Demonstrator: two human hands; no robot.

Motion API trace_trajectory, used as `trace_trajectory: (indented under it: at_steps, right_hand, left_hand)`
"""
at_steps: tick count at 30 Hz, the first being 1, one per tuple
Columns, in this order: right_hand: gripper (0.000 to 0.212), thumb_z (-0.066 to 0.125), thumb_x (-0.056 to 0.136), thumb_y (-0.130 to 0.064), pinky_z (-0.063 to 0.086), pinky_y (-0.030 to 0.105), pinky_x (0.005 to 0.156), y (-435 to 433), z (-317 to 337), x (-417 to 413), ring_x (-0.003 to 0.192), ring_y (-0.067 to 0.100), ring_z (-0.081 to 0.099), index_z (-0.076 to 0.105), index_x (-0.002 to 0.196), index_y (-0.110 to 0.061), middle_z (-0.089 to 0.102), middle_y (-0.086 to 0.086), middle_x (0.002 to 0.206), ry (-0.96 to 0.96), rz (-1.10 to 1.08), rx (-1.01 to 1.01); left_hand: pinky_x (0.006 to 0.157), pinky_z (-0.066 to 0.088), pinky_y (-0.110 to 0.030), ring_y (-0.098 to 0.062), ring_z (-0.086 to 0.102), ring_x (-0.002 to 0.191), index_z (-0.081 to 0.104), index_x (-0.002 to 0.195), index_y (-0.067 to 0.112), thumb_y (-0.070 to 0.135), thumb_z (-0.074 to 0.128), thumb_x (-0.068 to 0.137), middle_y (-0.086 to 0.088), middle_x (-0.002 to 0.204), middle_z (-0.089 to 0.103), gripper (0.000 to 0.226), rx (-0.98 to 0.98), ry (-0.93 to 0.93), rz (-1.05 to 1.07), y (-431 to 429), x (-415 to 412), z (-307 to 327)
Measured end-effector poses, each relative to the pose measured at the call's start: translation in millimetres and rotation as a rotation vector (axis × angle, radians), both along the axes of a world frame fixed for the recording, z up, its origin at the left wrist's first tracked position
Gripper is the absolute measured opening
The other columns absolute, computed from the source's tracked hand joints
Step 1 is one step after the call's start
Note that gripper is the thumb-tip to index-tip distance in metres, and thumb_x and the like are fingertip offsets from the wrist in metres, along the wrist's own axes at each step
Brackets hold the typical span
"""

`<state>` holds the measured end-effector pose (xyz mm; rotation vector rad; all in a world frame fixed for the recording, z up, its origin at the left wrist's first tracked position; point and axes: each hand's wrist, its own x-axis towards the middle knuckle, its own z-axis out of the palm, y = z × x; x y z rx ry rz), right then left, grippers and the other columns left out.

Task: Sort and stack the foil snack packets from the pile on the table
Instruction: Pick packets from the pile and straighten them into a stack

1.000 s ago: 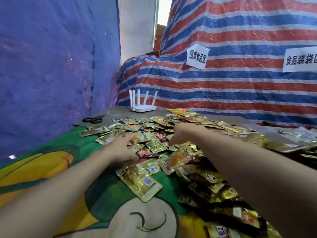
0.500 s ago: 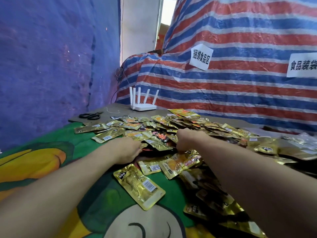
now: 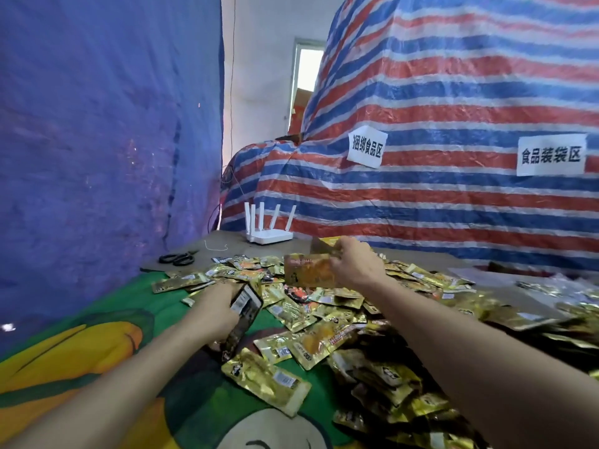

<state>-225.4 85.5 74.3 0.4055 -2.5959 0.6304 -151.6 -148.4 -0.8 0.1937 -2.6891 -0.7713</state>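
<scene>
Pinched orange packet (image 3: pixel 307 271) in right hand (image 3: pixel 355 268) above pile (image 3: pixel 382 377); gripped dark packet (image 3: pixel 243 315) in left hand (image 3: pixel 216 308), low at pile's near edge. Likely needed matching by kind, squaring edges, stacking clear of pile.

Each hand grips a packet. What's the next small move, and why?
Probably bring the right hand down toward the left hand and lay its orange-gold packet against the dark packet gripped there. Both hands are full, and no stack shows on the green cloth beside the pile yet.
</scene>
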Motion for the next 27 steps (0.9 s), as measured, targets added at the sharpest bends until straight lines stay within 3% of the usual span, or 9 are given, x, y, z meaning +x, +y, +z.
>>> trace_trajectory:
  at_steps: [3,5,9,12,14,17,21,24,27]
  right_hand:
    - [0.009,0.057,0.101,-0.028,0.04,0.024,0.052,0,9,28,0.069,0.007,0.06,0.058,0.095,-0.021,0.06,-0.008,0.08,0.006,0.06,-0.115]
    - [0.013,0.057,0.101,-0.027,0.051,0.031,0.062,1,12,49,0.076,0.015,0.065,0.06,0.097,-0.015,0.065,-0.002,0.086,0.022,0.072,-0.199]
    - [0.006,0.056,0.101,-0.015,0.06,0.026,0.064,0,0,98,0.08,0.013,0.071,0.055,0.097,-0.012,0.066,0.008,0.099,-0.162,0.215,-0.634]
    - [0.003,0.054,0.102,-0.014,0.061,0.041,0.082,-5,-26,127,0.094,0.02,0.069,0.051,0.103,-0.016,0.064,0.008,0.108,-0.251,0.187,-0.844]
    - [0.006,0.049,0.105,-0.015,0.059,0.047,0.085,-10,-47,142,0.094,0.021,0.067,0.048,0.103,-0.021,0.063,0.006,0.107,-0.247,0.135,-0.918]
    - [0.011,0.042,0.107,-0.015,0.061,0.037,0.075,-16,-76,159,0.088,0.019,0.067,0.047,0.11,-0.024,0.062,0.003,0.104,-0.247,0.081,-1.011]
    - [0.013,0.046,0.107,-0.022,0.059,0.033,0.077,-16,-93,164,0.091,0.014,0.069,0.052,0.116,-0.027,0.068,0.0,0.106,-0.296,0.185,-0.982]
    - [0.024,0.063,0.098,-0.013,0.053,0.011,0.073,-10,-95,168,0.093,-0.005,0.066,0.061,0.113,-0.032,0.071,-0.013,0.1,-0.347,0.373,-0.836]
    - [0.051,0.07,0.075,0.01,0.057,0.022,0.072,-2,-98,170,0.088,0.004,0.071,0.067,0.112,-0.024,0.075,-0.006,0.098,-0.506,0.474,-0.784]
  left_hand:
    - [0.09,0.048,-0.032,-0.032,0.06,0.111,0.063,0.126,0.006,0.001,0.061,0.088,-0.014,0.124,0.065,0.038,0.272,0.05,0.128,-5,14,-8]
    - [0.083,0.047,-0.035,-0.032,0.059,0.104,0.057,0.133,0.007,-0.007,0.058,0.088,-0.018,0.125,0.063,0.047,0.567,0.163,0.203,-4,26,-14]
    - [0.064,0.039,-0.031,-0.024,0.049,0.077,0.055,0.127,0.032,-0.022,0.031,0.084,-0.016,0.115,0.056,0.073,1.206,0.271,0.152,14,57,-8]
    - [0.061,0.044,-0.032,-0.03,0.051,0.079,0.066,0.11,0.021,-0.021,0.027,0.077,-0.019,0.116,0.059,0.066,1.458,0.239,-0.01,33,76,-8]
    - [0.063,0.047,-0.036,-0.033,0.053,0.085,0.07,0.098,0.016,-0.015,0.032,0.078,-0.019,0.105,0.063,0.052,1.496,0.192,-0.068,45,83,-19]
    - [0.065,0.047,-0.037,-0.032,0.057,0.082,0.071,0.085,0.012,-0.005,0.038,0.093,-0.021,0.091,0.065,0.038,1.465,0.222,-0.026,61,85,-36]
    - [0.044,0.047,-0.026,-0.022,0.069,0.063,0.071,0.093,0.012,0.005,0.067,0.089,-0.013,0.083,0.075,0.009,1.397,0.25,-0.043,73,82,-44]
    - [0.044,0.048,-0.027,-0.023,0.068,0.069,0.063,0.099,0.019,-0.006,0.075,0.08,-0.011,0.098,0.072,0.034,1.323,0.296,-0.018,70,80,-52]
    - [0.054,0.055,-0.03,-0.025,0.07,0.082,0.058,0.113,0.019,-0.013,0.075,0.076,-0.012,0.103,0.073,0.052,1.34,0.35,-0.032,67,82,-53]
